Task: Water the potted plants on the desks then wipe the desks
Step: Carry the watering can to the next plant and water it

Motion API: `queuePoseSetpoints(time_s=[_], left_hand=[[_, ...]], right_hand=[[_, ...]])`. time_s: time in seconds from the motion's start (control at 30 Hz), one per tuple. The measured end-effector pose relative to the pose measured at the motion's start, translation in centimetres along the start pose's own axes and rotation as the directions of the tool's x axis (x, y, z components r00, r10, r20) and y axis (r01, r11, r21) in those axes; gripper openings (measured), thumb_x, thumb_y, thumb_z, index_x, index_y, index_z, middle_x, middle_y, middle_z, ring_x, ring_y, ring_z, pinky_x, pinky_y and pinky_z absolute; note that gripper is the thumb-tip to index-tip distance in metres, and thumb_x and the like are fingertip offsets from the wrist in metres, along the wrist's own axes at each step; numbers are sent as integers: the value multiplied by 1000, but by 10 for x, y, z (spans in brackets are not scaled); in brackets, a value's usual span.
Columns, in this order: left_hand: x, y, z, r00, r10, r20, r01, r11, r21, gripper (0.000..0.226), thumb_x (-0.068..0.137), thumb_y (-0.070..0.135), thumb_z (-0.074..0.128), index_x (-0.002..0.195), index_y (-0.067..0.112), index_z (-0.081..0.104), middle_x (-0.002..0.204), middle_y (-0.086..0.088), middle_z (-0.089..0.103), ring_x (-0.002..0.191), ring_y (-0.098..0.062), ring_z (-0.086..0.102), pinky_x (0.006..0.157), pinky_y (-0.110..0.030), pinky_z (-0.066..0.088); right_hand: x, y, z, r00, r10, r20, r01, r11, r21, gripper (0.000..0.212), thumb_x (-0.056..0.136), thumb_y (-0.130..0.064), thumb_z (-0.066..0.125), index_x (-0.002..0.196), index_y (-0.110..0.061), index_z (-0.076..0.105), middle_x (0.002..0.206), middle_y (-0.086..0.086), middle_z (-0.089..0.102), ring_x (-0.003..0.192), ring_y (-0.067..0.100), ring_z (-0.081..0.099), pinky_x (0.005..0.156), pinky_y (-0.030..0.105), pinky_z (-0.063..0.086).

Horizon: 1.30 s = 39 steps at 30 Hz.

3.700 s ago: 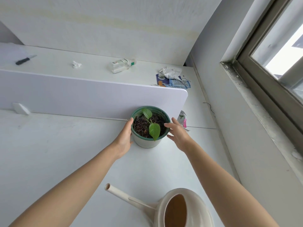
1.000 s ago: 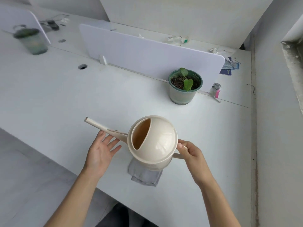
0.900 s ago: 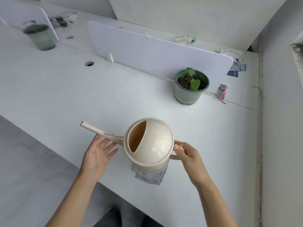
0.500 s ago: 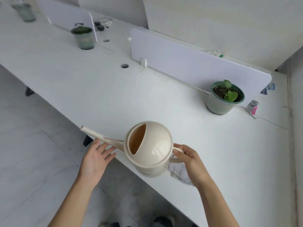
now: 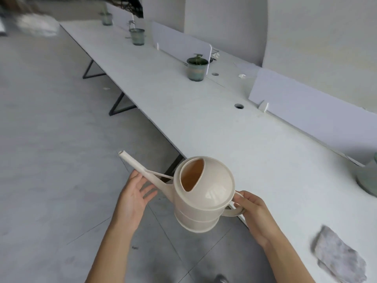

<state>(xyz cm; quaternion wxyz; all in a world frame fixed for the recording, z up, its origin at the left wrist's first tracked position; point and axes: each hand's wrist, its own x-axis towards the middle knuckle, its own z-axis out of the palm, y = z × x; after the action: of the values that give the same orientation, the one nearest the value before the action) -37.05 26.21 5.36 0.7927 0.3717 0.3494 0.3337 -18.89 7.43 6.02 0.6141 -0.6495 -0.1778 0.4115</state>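
I carry a cream watering can (image 5: 204,198) in the air beside the long white desk (image 5: 204,111). My right hand (image 5: 252,213) grips its handle. With fingers straight, my left hand (image 5: 133,193) lies under the spout. A grey cloth (image 5: 338,256) lies on the desk at lower right. One potted plant (image 5: 196,68) stands further along the desk, another (image 5: 137,35) beyond it, and a third (image 5: 107,18) at the far end. The pot (image 5: 368,179) from before is cut off at the right edge.
White divider panels (image 5: 314,111) stand along the desk's back edge. Two round cable holes (image 5: 239,106) sit in the desk top. Black angled desk legs (image 5: 120,105) reach the grey tiled floor (image 5: 51,139) on my left.
The view has swung left along the desk and I stand further back over the floor. The watering can stays in my hands; the first pot slid to the right edge, more pots appeared.
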Motion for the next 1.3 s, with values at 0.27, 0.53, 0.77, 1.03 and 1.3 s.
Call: queuePoseSetpoints(time_s=[0.27,0.53,0.77,1.03,1.3], left_hand=[[14,34,-54,974,81,-214,-95,994,-53,18,96,23,36,111,24,48,102,-1,60,99,-21,57,87,-37,42],[85,77,-78,950,122,-288,-124,992,10,45,96,22,38,141,19,36,121,-6,56,116,-29,51,100,-45,39],[161,127,-87,928,165,-333,-168,986,20,46,95,25,40,140,21,37,134,-8,53,119,-29,52,99,-46,40],[232,159,-117,910,168,-380,-184,983,-7,44,96,26,39,139,21,39,131,-7,54,117,-30,54,96,-45,41],[342,214,-171,946,133,-294,-129,991,33,45,96,26,39,140,20,37,133,-9,53,120,-32,52,100,-47,40]], right_hand=[[54,-16,78,989,-6,145,14,999,-49,32,89,-4,49,58,-10,49,45,-13,59,48,-7,53,64,23,32],[157,-35,125,971,13,237,-6,1000,-31,36,78,-9,60,43,-18,60,49,-10,55,58,7,48,64,27,29],[252,-85,175,944,-33,327,59,996,-68,19,57,-31,66,51,-17,54,59,-3,54,68,15,48,71,31,29],[331,-104,234,947,-7,321,61,985,-161,19,56,-38,62,51,-19,59,64,-1,52,73,18,44,72,31,32],[404,-105,309,974,-16,227,63,977,-204,23,68,-29,54,46,-22,59,53,-13,55,62,9,47,69,29,32]])
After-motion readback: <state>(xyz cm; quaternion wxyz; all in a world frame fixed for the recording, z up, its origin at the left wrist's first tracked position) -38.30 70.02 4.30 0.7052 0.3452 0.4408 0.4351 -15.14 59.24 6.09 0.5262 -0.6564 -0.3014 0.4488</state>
